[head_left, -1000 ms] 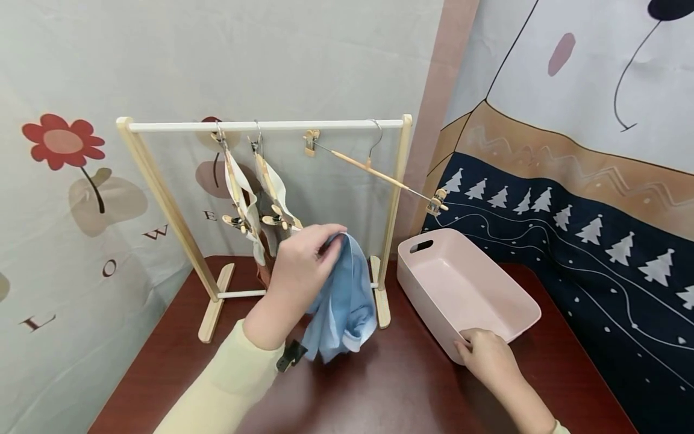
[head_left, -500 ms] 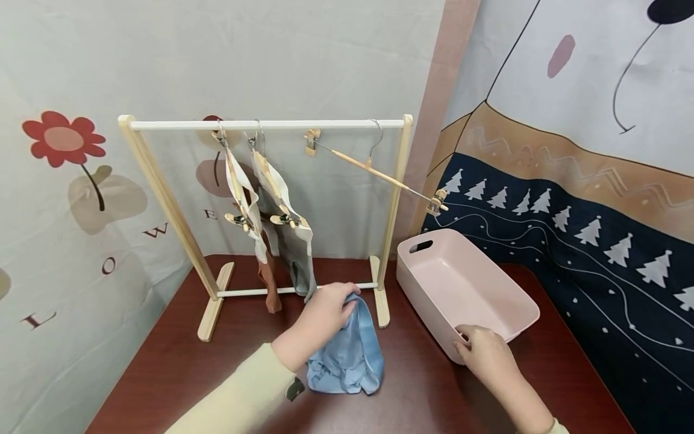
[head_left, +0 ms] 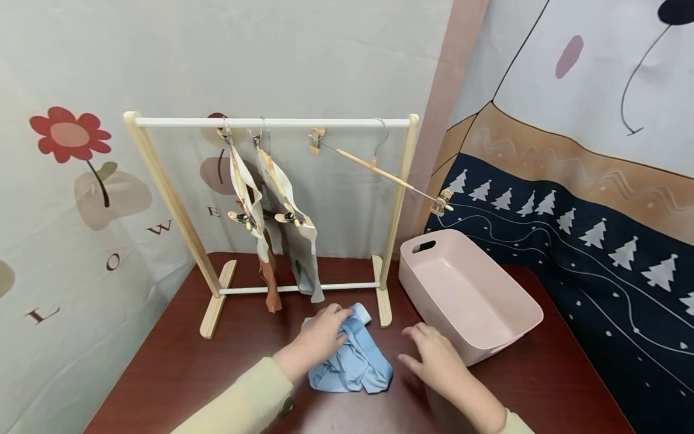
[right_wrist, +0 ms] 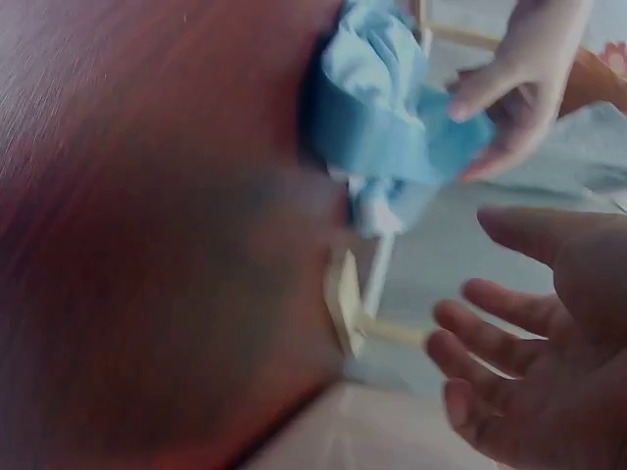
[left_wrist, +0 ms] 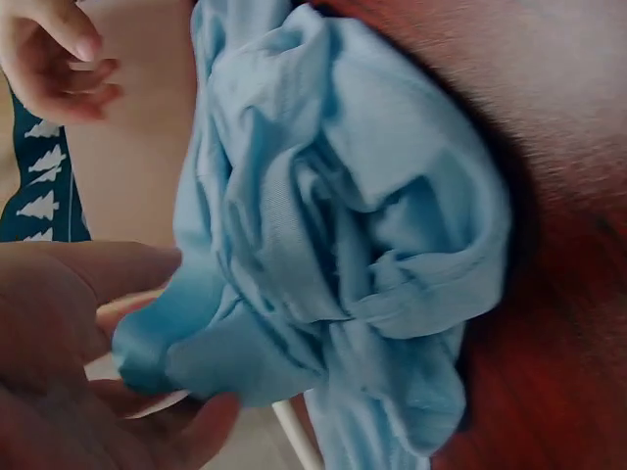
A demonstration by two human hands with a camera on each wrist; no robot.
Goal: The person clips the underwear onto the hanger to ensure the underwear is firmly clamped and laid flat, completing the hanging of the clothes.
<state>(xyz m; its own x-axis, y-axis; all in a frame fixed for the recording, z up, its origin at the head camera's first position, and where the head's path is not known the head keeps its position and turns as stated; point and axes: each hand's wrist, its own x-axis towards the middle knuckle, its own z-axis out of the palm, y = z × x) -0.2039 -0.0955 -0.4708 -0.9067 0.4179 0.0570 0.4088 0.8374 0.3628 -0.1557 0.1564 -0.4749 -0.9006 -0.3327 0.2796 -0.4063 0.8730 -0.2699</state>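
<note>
A crumpled light blue garment (head_left: 352,361) with a smooth band lies bunched on the dark red table in front of the rack. My left hand (head_left: 318,337) is at its upper left edge, thumb and fingers spread around a loose flap (left_wrist: 157,338) of the cloth. To the right of the garment, my right hand (head_left: 438,360) hovers with spread fingers and holds nothing. Seen from the right wrist, its fingers (right_wrist: 490,362) are loosely bent, apart from the garment (right_wrist: 377,108).
Behind the garment stands a wooden rack (head_left: 271,122). Two clip hangers with small garments (head_left: 246,208) hang at its left, and a bare clip hanger (head_left: 374,169) at its right. A pink bin (head_left: 434,301) stands at the right. Patterned cloth backs the table.
My left hand has lowered the blue garment from beside the rack onto the table, and its fingers have loosened. My right hand has let go of the bin's rim and moved left.
</note>
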